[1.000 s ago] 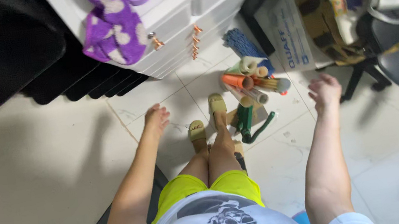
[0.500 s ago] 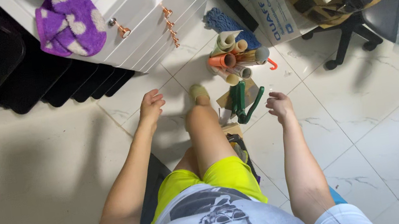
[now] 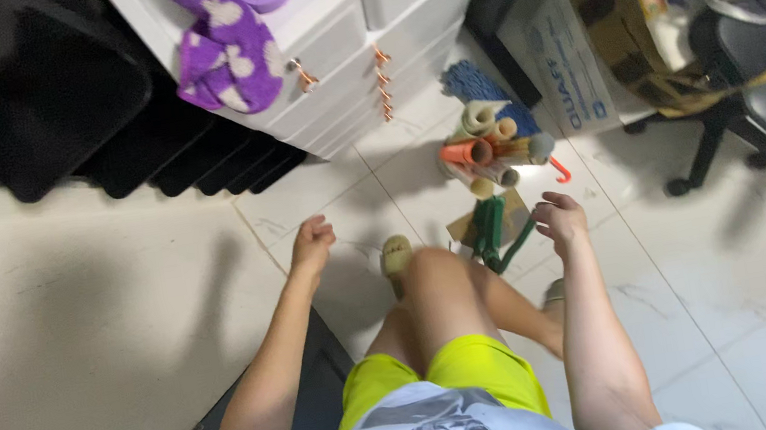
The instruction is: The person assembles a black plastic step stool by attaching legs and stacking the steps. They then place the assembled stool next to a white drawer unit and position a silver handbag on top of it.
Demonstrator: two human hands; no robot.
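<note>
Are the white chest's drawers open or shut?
Shut, as far as visible: the drawer fronts sit flush in the white chest, none pulled out.

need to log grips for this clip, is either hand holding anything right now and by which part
Nothing is held. The left hand hangs loosely curled over the floor tiles; the right hand is curled and empty beside the green tool, not visibly gripping it.
</note>
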